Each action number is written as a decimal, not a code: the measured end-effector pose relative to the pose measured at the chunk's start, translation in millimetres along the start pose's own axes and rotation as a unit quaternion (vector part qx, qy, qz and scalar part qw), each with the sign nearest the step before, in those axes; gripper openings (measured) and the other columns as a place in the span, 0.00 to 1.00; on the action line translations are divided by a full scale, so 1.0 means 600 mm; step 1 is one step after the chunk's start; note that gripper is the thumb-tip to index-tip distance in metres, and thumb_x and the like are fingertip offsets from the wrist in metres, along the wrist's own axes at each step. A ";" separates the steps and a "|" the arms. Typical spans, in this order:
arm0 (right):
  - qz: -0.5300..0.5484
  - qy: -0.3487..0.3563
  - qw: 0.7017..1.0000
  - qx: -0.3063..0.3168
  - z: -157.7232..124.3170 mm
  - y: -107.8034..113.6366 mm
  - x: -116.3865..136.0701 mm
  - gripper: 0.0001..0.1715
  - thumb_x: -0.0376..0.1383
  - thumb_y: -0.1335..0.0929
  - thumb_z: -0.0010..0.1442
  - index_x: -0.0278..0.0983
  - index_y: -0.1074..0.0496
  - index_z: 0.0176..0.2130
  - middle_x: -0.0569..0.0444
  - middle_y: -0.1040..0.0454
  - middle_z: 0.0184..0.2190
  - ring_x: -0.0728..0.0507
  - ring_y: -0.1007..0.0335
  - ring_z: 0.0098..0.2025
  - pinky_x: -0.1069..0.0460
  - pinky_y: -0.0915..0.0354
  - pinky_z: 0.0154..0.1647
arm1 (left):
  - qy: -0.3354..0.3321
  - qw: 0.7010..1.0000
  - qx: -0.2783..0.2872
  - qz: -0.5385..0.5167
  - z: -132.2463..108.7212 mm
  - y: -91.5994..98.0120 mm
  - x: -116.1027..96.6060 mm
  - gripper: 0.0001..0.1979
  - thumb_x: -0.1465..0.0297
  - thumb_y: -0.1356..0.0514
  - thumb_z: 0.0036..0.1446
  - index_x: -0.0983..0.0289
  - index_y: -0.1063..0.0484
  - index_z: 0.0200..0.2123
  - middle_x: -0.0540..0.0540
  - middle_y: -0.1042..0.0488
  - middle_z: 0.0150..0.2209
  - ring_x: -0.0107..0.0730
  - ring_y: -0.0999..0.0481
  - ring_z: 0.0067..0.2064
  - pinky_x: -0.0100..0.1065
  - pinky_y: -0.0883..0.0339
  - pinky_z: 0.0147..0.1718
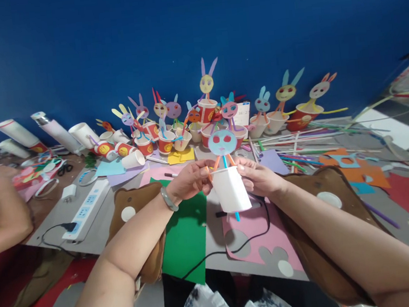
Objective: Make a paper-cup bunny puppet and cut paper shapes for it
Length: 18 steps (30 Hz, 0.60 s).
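Between my two hands a white paper cup is held up above the table, slightly tilted. My left hand pinches its rim on the left, beside an orange pipe cleaner. On the right, my right hand grips the rim with thumb and fingers. Above the cup stands a light blue paper face with red eyes, with orange strips running down from it. A blue stick pokes out below the cup's bottom; its middle is hidden inside.
Several paper-cup puppets line the blue wall. Below my hands lie green paper, pink cut paper and a black cable. A power strip is at left, near another person's arm. Pipe cleaners lie at right.
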State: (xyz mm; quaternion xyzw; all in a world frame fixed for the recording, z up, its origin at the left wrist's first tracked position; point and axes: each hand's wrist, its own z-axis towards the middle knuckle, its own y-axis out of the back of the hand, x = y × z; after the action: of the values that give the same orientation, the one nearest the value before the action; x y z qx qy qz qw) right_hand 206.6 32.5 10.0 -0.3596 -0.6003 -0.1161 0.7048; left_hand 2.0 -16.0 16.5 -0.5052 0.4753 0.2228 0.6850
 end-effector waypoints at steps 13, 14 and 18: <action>0.003 0.001 1.000 0.023 -0.004 -0.010 0.016 0.21 0.46 0.21 0.47 0.38 0.30 0.26 0.64 0.43 0.16 0.56 0.55 0.17 0.57 0.56 0.18 | -0.007 1.000 -0.002 0.029 -0.010 -0.014 -0.014 0.22 0.62 0.25 0.38 0.66 0.31 0.30 0.46 0.30 0.24 0.18 0.34 0.19 0.23 0.43 0.15; 0.004 0.004 1.000 0.027 -0.002 -0.007 0.014 0.21 0.47 0.21 0.48 0.37 0.31 0.26 0.65 0.43 0.16 0.56 0.55 0.16 0.57 0.56 0.18 | -0.006 1.000 -0.005 0.026 -0.010 -0.012 -0.013 0.22 0.62 0.25 0.38 0.66 0.31 0.30 0.46 0.30 0.25 0.18 0.34 0.19 0.23 0.43 0.15; -0.036 0.018 0.997 0.069 0.003 0.005 0.005 0.21 0.49 0.25 0.54 0.36 0.30 0.27 0.63 0.38 0.15 0.55 0.48 0.15 0.57 0.54 0.16 | 0.010 1.000 0.021 0.019 -0.007 0.003 -0.008 0.24 0.59 0.25 0.39 0.66 0.30 0.32 0.47 0.28 0.24 0.19 0.33 0.17 0.24 0.41 0.14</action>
State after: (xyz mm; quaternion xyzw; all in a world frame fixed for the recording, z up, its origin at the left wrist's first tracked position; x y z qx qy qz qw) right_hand 208.0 36.5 11.6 -0.2857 -0.6069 -0.1061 0.7341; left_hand -3.6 -18.4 19.5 -0.4835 0.4964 0.2210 0.6863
